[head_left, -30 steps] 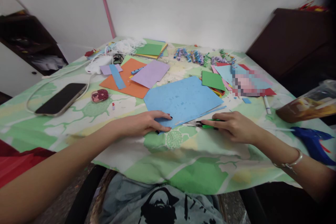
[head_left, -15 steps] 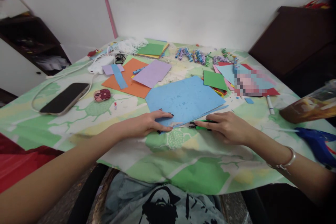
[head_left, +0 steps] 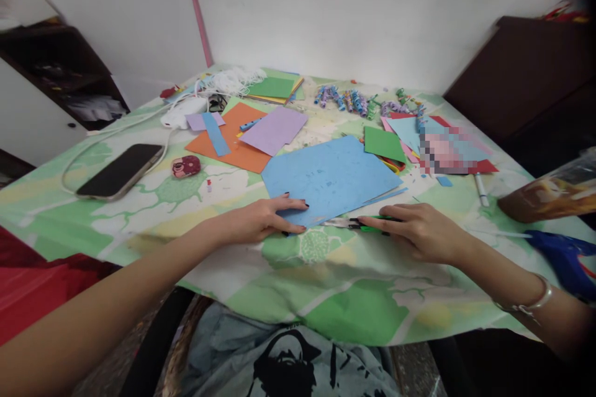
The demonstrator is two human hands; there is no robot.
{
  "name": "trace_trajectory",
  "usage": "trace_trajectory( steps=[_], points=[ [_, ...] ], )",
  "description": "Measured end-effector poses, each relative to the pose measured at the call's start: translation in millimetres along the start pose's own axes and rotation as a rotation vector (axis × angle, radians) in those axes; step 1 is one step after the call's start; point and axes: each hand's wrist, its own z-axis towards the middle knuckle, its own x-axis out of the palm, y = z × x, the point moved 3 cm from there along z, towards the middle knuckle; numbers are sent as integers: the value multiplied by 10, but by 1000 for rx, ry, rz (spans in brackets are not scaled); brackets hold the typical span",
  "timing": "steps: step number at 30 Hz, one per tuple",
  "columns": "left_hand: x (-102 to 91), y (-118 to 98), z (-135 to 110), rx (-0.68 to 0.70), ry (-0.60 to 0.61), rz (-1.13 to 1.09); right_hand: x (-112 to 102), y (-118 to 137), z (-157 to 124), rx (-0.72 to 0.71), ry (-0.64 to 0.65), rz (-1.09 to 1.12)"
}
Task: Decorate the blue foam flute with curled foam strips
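My left hand (head_left: 263,222) lies flat with fingers spread on the near left corner of a large blue paper sheet (head_left: 330,177) on the table. My right hand (head_left: 416,232) is closed on green-handled scissors (head_left: 361,223), whose blades lie along the sheet's near edge, pointing left toward my left hand. A thin blue strip runs along that edge under the sheet.
A phone (head_left: 120,170) with a white cable lies at the left. Orange (head_left: 230,136), purple (head_left: 274,129) and green (head_left: 384,142) papers, curled paper rolls (head_left: 354,101) and a marker (head_left: 479,189) lie beyond. At the right are a blue glue gun (head_left: 561,254) and a plastic bag (head_left: 549,189). The tablecloth (head_left: 326,298) hangs over the near edge.
The scissors and my right hand slid left along the sheet's edge, then back slightly right. My left hand stays on the corner. The view has shifted a little.
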Motion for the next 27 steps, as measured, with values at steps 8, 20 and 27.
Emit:
trace_trajectory(
  steps=[8,20,27],
  points=[
    [7,-28,-5,-26,33,39,0,-47,-5,31,-29,6],
    [8,-25,11,-37,51,32,23,-9,67,-67,-24,-15],
    [0,-20,9,-47,38,-13,12,42,135,-91,-28,-30]
  ],
)
